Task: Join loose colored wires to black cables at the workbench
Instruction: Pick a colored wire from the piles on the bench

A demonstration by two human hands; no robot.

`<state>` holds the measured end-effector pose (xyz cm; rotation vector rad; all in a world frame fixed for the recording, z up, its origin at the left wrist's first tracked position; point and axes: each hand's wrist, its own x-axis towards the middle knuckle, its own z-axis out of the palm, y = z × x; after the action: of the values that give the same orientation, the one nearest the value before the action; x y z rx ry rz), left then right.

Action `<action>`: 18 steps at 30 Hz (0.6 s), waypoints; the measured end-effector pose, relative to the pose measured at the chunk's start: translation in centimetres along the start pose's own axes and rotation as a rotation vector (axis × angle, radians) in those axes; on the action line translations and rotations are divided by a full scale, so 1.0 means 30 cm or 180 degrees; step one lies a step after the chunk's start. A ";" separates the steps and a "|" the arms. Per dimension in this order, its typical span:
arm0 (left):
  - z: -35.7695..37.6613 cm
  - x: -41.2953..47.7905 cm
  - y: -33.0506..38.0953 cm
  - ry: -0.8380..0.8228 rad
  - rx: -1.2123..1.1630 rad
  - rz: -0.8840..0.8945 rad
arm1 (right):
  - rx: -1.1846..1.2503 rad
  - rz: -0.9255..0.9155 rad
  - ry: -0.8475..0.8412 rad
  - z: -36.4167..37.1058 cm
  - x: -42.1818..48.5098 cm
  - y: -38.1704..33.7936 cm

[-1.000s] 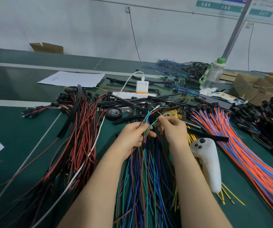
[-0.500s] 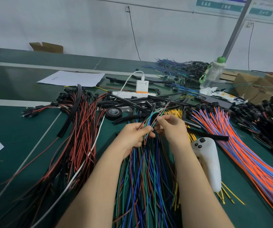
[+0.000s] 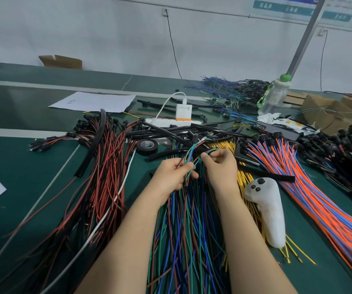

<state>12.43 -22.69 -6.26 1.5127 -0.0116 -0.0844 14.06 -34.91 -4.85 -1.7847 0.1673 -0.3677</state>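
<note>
A loose bundle of green, blue and brown wires (image 3: 187,225) runs down the middle of the green bench between my forearms. My left hand (image 3: 174,174) grips a few of these wires near their far ends, thumb over them. My right hand (image 3: 220,164) pinches a green wire beside it, and that wire arcs up between the two hands. Black cables and tubing (image 3: 183,134) lie crossed just beyond my fingers. The held wires' tips point toward that black pile.
Red and black leads (image 3: 105,166) fan out at left. Orange and blue wires (image 3: 311,187) spread at right, yellow wires (image 3: 245,181) beside a white controller (image 3: 266,211). A tape roll (image 3: 147,146), power strip with charger (image 3: 181,117), bottle (image 3: 274,96), paper and boxes lie further back.
Both hands stayed over the wire bundle. The held wire ends went from arching up, to leaning right, to curving into a loop between the hands, and my right fingers shifted their pinch.
</note>
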 end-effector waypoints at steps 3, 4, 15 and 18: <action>0.007 -0.003 -0.001 -0.0007 0.0594 0.0291 | -0.0197 -0.0257 -0.0013 0.002 -0.008 -0.009; 0.012 -0.004 -0.001 -0.0014 0.0865 0.0447 | -0.0329 -0.0283 -0.0065 0.002 -0.011 -0.013; -0.004 -0.017 0.022 -0.0010 0.0194 -0.0074 | 0.1205 0.0404 -0.0429 -0.012 -0.025 -0.044; -0.004 -0.016 0.032 0.0106 -0.0068 -0.0197 | 0.1295 0.0436 -0.0430 -0.020 -0.019 -0.044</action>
<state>12.00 -22.48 -5.30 1.4930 0.0625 -0.1084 13.23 -34.97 -3.54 -1.3821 0.1089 -0.1666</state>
